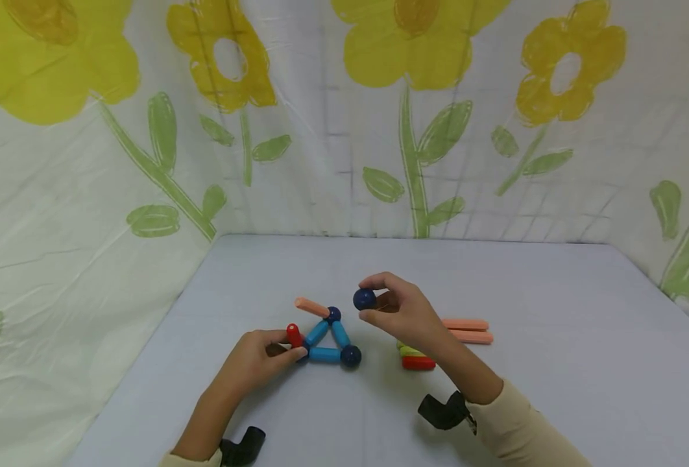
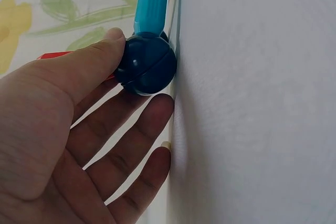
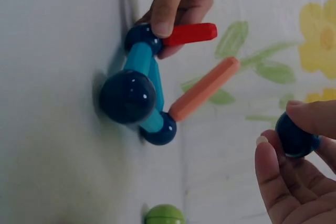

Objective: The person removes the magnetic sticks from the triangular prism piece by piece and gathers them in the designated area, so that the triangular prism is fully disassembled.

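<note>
Three light-blue sticks (image 1: 324,355) and three dark blue balls form a flat triangle on the table. My left hand (image 1: 258,358) pinches the left corner ball (image 2: 147,66) between thumb and fingers, beside a red stick (image 1: 294,335) that rises from it. From the far corner ball (image 1: 333,314) an orange stick (image 1: 311,306) slants up to the left. The near right corner ball (image 1: 351,356) is untouched. To the right, my right hand (image 1: 407,312) holds a loose dark blue ball (image 1: 364,299) above the table by thumb and fingertips.
Under the right forearm lie a red stick (image 1: 418,363) and yellow-green pieces (image 1: 412,350), partly hidden. Two orange sticks (image 1: 466,323) lie side by side farther right. A green ball (image 3: 165,215) shows in the right wrist view. A flowered curtain (image 1: 321,162) hangs behind the table.
</note>
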Motion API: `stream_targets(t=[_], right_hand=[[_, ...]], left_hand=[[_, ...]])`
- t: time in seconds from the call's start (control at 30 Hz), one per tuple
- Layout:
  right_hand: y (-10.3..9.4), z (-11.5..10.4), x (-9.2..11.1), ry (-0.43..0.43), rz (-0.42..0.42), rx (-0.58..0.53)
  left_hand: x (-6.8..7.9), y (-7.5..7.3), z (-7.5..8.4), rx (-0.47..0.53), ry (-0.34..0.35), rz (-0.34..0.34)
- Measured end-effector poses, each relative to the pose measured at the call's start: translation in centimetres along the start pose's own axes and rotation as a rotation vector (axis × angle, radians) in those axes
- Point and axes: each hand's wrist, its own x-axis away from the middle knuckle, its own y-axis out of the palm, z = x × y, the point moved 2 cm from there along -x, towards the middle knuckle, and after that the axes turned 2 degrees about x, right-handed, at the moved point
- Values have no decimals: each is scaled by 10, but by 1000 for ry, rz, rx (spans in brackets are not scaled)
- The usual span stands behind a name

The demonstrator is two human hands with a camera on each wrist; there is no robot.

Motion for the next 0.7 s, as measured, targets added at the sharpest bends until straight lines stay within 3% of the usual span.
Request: stream_targets(t=[0.47, 0.7], right_hand=[[-25, 20, 11, 49, 21, -2], [-42, 32, 9, 149, 47, 20]], left_hand=[[0, 0, 2, 15, -8, -4], [0, 1, 2, 13, -22, 2]])
